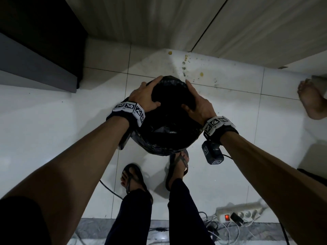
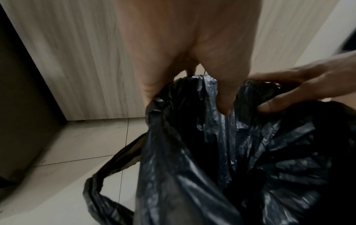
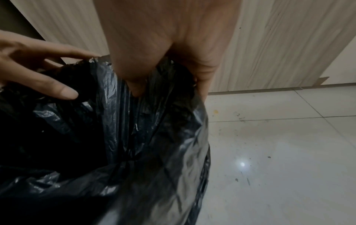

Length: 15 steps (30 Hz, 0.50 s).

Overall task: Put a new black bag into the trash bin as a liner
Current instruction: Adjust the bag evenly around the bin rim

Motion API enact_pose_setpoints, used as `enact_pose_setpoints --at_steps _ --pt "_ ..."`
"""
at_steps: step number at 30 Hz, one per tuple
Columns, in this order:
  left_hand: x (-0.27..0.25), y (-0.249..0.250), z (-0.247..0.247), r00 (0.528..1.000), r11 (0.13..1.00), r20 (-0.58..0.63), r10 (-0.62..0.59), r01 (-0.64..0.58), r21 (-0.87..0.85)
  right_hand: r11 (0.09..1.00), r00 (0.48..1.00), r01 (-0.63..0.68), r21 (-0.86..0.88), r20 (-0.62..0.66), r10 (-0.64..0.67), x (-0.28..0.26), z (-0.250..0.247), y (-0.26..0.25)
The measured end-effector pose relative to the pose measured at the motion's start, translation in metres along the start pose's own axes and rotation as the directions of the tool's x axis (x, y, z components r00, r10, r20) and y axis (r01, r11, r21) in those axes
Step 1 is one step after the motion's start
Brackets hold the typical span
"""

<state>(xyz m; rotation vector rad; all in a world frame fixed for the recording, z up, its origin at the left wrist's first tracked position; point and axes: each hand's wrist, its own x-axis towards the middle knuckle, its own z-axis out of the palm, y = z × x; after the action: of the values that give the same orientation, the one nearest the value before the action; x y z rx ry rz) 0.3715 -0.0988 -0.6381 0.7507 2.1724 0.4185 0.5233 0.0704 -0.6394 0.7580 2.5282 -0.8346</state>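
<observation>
So the black bag (image 1: 166, 121) is sitting over the mouth of the trash bin, which is standing on the white tiled floor (image 1: 53, 121) — honestly the bin itself is fully wrapped in plastic, can't make out any of it. Left hand (image 1: 144, 98) is gripping the bag's rim on one side, thumb hooked inside and fingers (image 2: 225, 97) curling over the outside. Right hand (image 1: 199, 103) is doing the mirror thing on the other side, pinching the rim with its thumb inside the opening. A loose loop handle (image 2: 108, 172) of the bag is dangling off the bin's left side.

Room stuff: pale wood-grain cabinet doors (image 1: 159, 23) are running along just behind the bin, and a dark panel (image 1: 44, 32) is standing off to the bin's left. The floor behind and to the right of the bin is looking pretty grubby, with yellowish crumbs and specks (image 1: 185, 64). Person's sandalled feet (image 1: 177, 167) are planted right in front of the bin, and a white power strip (image 1: 237, 213) with a red lit switch is lying further back among tangled cables. A bare foot (image 1: 311, 101) is poking in well to the bin's right.
</observation>
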Motion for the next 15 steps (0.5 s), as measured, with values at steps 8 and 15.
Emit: enact_pose_setpoints --at_steps 8,15 --pt "0.007 0.0 0.007 0.986 0.98 -0.107 -0.126 0.106 -0.17 0.994 1.0 -0.023 0.104 0.01 0.022 -0.003 0.003 0.016" --pt "-0.06 -0.017 0.043 0.871 0.807 -0.095 -0.482 0.4 -0.435 0.965 0.988 -0.129 0.231 -0.059 0.146 -0.042 0.012 0.02"
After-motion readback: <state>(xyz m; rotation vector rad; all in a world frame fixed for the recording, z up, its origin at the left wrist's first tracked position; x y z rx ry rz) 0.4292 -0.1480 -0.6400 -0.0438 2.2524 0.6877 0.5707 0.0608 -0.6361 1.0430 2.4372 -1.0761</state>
